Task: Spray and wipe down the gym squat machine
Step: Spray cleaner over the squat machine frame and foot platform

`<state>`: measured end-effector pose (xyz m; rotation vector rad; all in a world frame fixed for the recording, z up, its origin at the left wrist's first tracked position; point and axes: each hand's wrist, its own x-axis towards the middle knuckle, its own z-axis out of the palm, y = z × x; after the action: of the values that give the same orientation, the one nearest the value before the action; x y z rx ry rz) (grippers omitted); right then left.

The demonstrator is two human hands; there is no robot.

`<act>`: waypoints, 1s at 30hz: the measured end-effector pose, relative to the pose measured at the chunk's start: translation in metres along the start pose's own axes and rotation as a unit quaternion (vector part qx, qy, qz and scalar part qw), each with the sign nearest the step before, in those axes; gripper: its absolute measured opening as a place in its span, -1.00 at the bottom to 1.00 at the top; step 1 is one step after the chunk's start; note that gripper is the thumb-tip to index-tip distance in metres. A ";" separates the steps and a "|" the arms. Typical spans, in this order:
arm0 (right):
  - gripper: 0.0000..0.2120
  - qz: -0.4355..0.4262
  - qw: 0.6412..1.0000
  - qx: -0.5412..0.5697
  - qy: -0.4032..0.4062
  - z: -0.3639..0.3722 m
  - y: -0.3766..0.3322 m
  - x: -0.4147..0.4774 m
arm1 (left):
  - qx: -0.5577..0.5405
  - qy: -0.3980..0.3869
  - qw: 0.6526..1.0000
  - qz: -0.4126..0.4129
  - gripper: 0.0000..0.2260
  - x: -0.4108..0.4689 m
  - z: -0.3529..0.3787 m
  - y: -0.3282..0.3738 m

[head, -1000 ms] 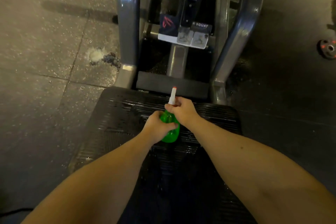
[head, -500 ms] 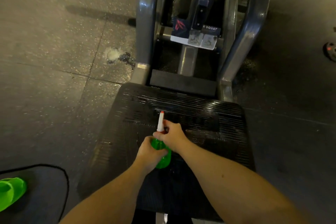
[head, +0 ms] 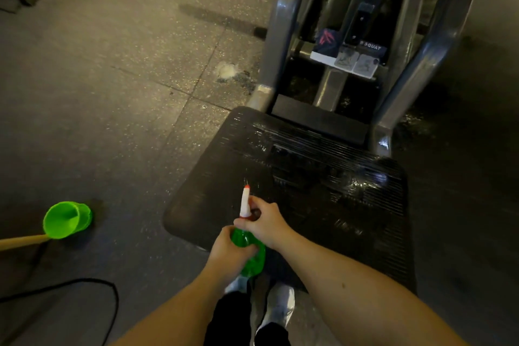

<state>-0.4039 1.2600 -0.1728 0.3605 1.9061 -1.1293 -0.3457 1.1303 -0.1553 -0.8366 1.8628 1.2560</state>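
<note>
— Item one: what do we hold?
— A spray bottle (head: pixel 252 257), translucent green plastic with a white nozzle and red tip, over the near-left corner of the footplate (head: pixel 323 182). Our left hand (head: pixel 229 254) wraps its body. Our right hand (head: pixel 265 223) clenches the neck, hiding the trigger.
— And the footplate?
— Ribbed, black, glossy with wet. Beyond it we list a rounded steel frame (head: pixel 280 36), its top cut off.
</note>
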 end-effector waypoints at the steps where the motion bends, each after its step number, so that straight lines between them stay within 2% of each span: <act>1: -0.22 -0.009 1.000 0.000 -0.002 0.009 0.002 -0.002 | -0.006 0.003 1.000 -0.001 -0.56 -0.005 -0.004 -0.007; 6: -0.27 -0.023 0.999 -0.005 -0.033 0.059 0.001 -0.003 | -0.019 0.024 1.000 0.001 -0.48 -0.007 -0.031 -0.054; 8: -0.31 -0.019 0.999 -0.037 -0.034 0.076 0.000 -0.004 | -0.009 0.028 1.000 0.005 -0.51 -0.010 -0.041 -0.070; 11: -0.41 -0.018 0.997 -0.081 -0.009 0.102 -0.004 -0.010 | -0.024 0.022 0.999 0.008 -0.55 -0.013 -0.052 -0.093; 15: -0.56 -0.029 0.993 -0.107 0.036 0.128 -0.006 -0.025 | -0.066 0.000 0.997 0.036 -0.49 -0.019 -0.064 -0.109; 19: -0.47 -0.007 0.994 -0.099 0.047 0.143 0.000 -0.044 | -0.056 -0.015 0.998 0.026 -0.51 -0.030 -0.070 -0.125; 23: -0.35 0.014 0.996 -0.067 0.051 0.147 0.019 -0.055 | 0.014 -0.038 0.999 0.020 -0.48 -0.041 -0.071 -0.136; 30: -0.21 0.020 0.999 -0.014 0.040 0.141 0.065 -0.076 | 0.047 -0.052 0.997 0.016 -0.52 -0.056 -0.038 -0.151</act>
<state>-0.2445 1.1929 -0.1795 0.4328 1.9747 -1.0738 -0.1996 1.0538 -0.1694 -0.6819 1.8429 1.1981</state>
